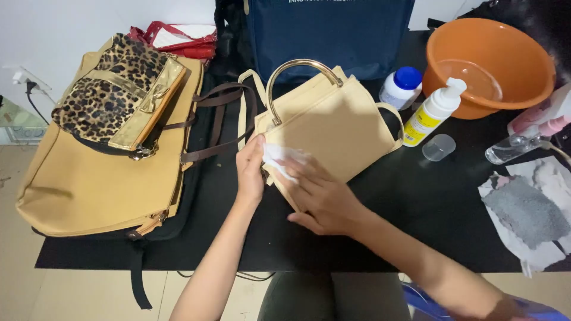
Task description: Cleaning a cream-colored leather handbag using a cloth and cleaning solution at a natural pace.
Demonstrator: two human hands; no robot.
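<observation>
Surface: black table [416,202] over pale floor tiles, white wall at far left.
Work piece: cream handbag [333,128] with a gold arched handle, lying flat at the table's middle, near corner tipped toward the viewer.
Progress: wiping under way at the bag's near-left corner; judged partial, since only that corner is covered by the wipe and the wide front panel lies untouched by either hand; no dirt or wet sheen discernible.
Left hand [250,169]: fingers curled closed around the bag's near-left edge, steadying it.
Right hand [318,196]: fingers extended and fairly flat, pressing a white wipe [279,157] against the bag's corner; wipe pinned under fingertips, not clenched.
Supplies, right: white pump bottle [431,113], white jar with blue cap [401,86], small clear cup [439,147], orange plastic basin [491,62], clear spray bottle [517,142].
Used cloths: grey-stained rags [526,208] at near right.
Other bags, left: large tan bag [89,178] bearing a leopard-print purse [116,95]; navy bag [330,30] at far centre.
</observation>
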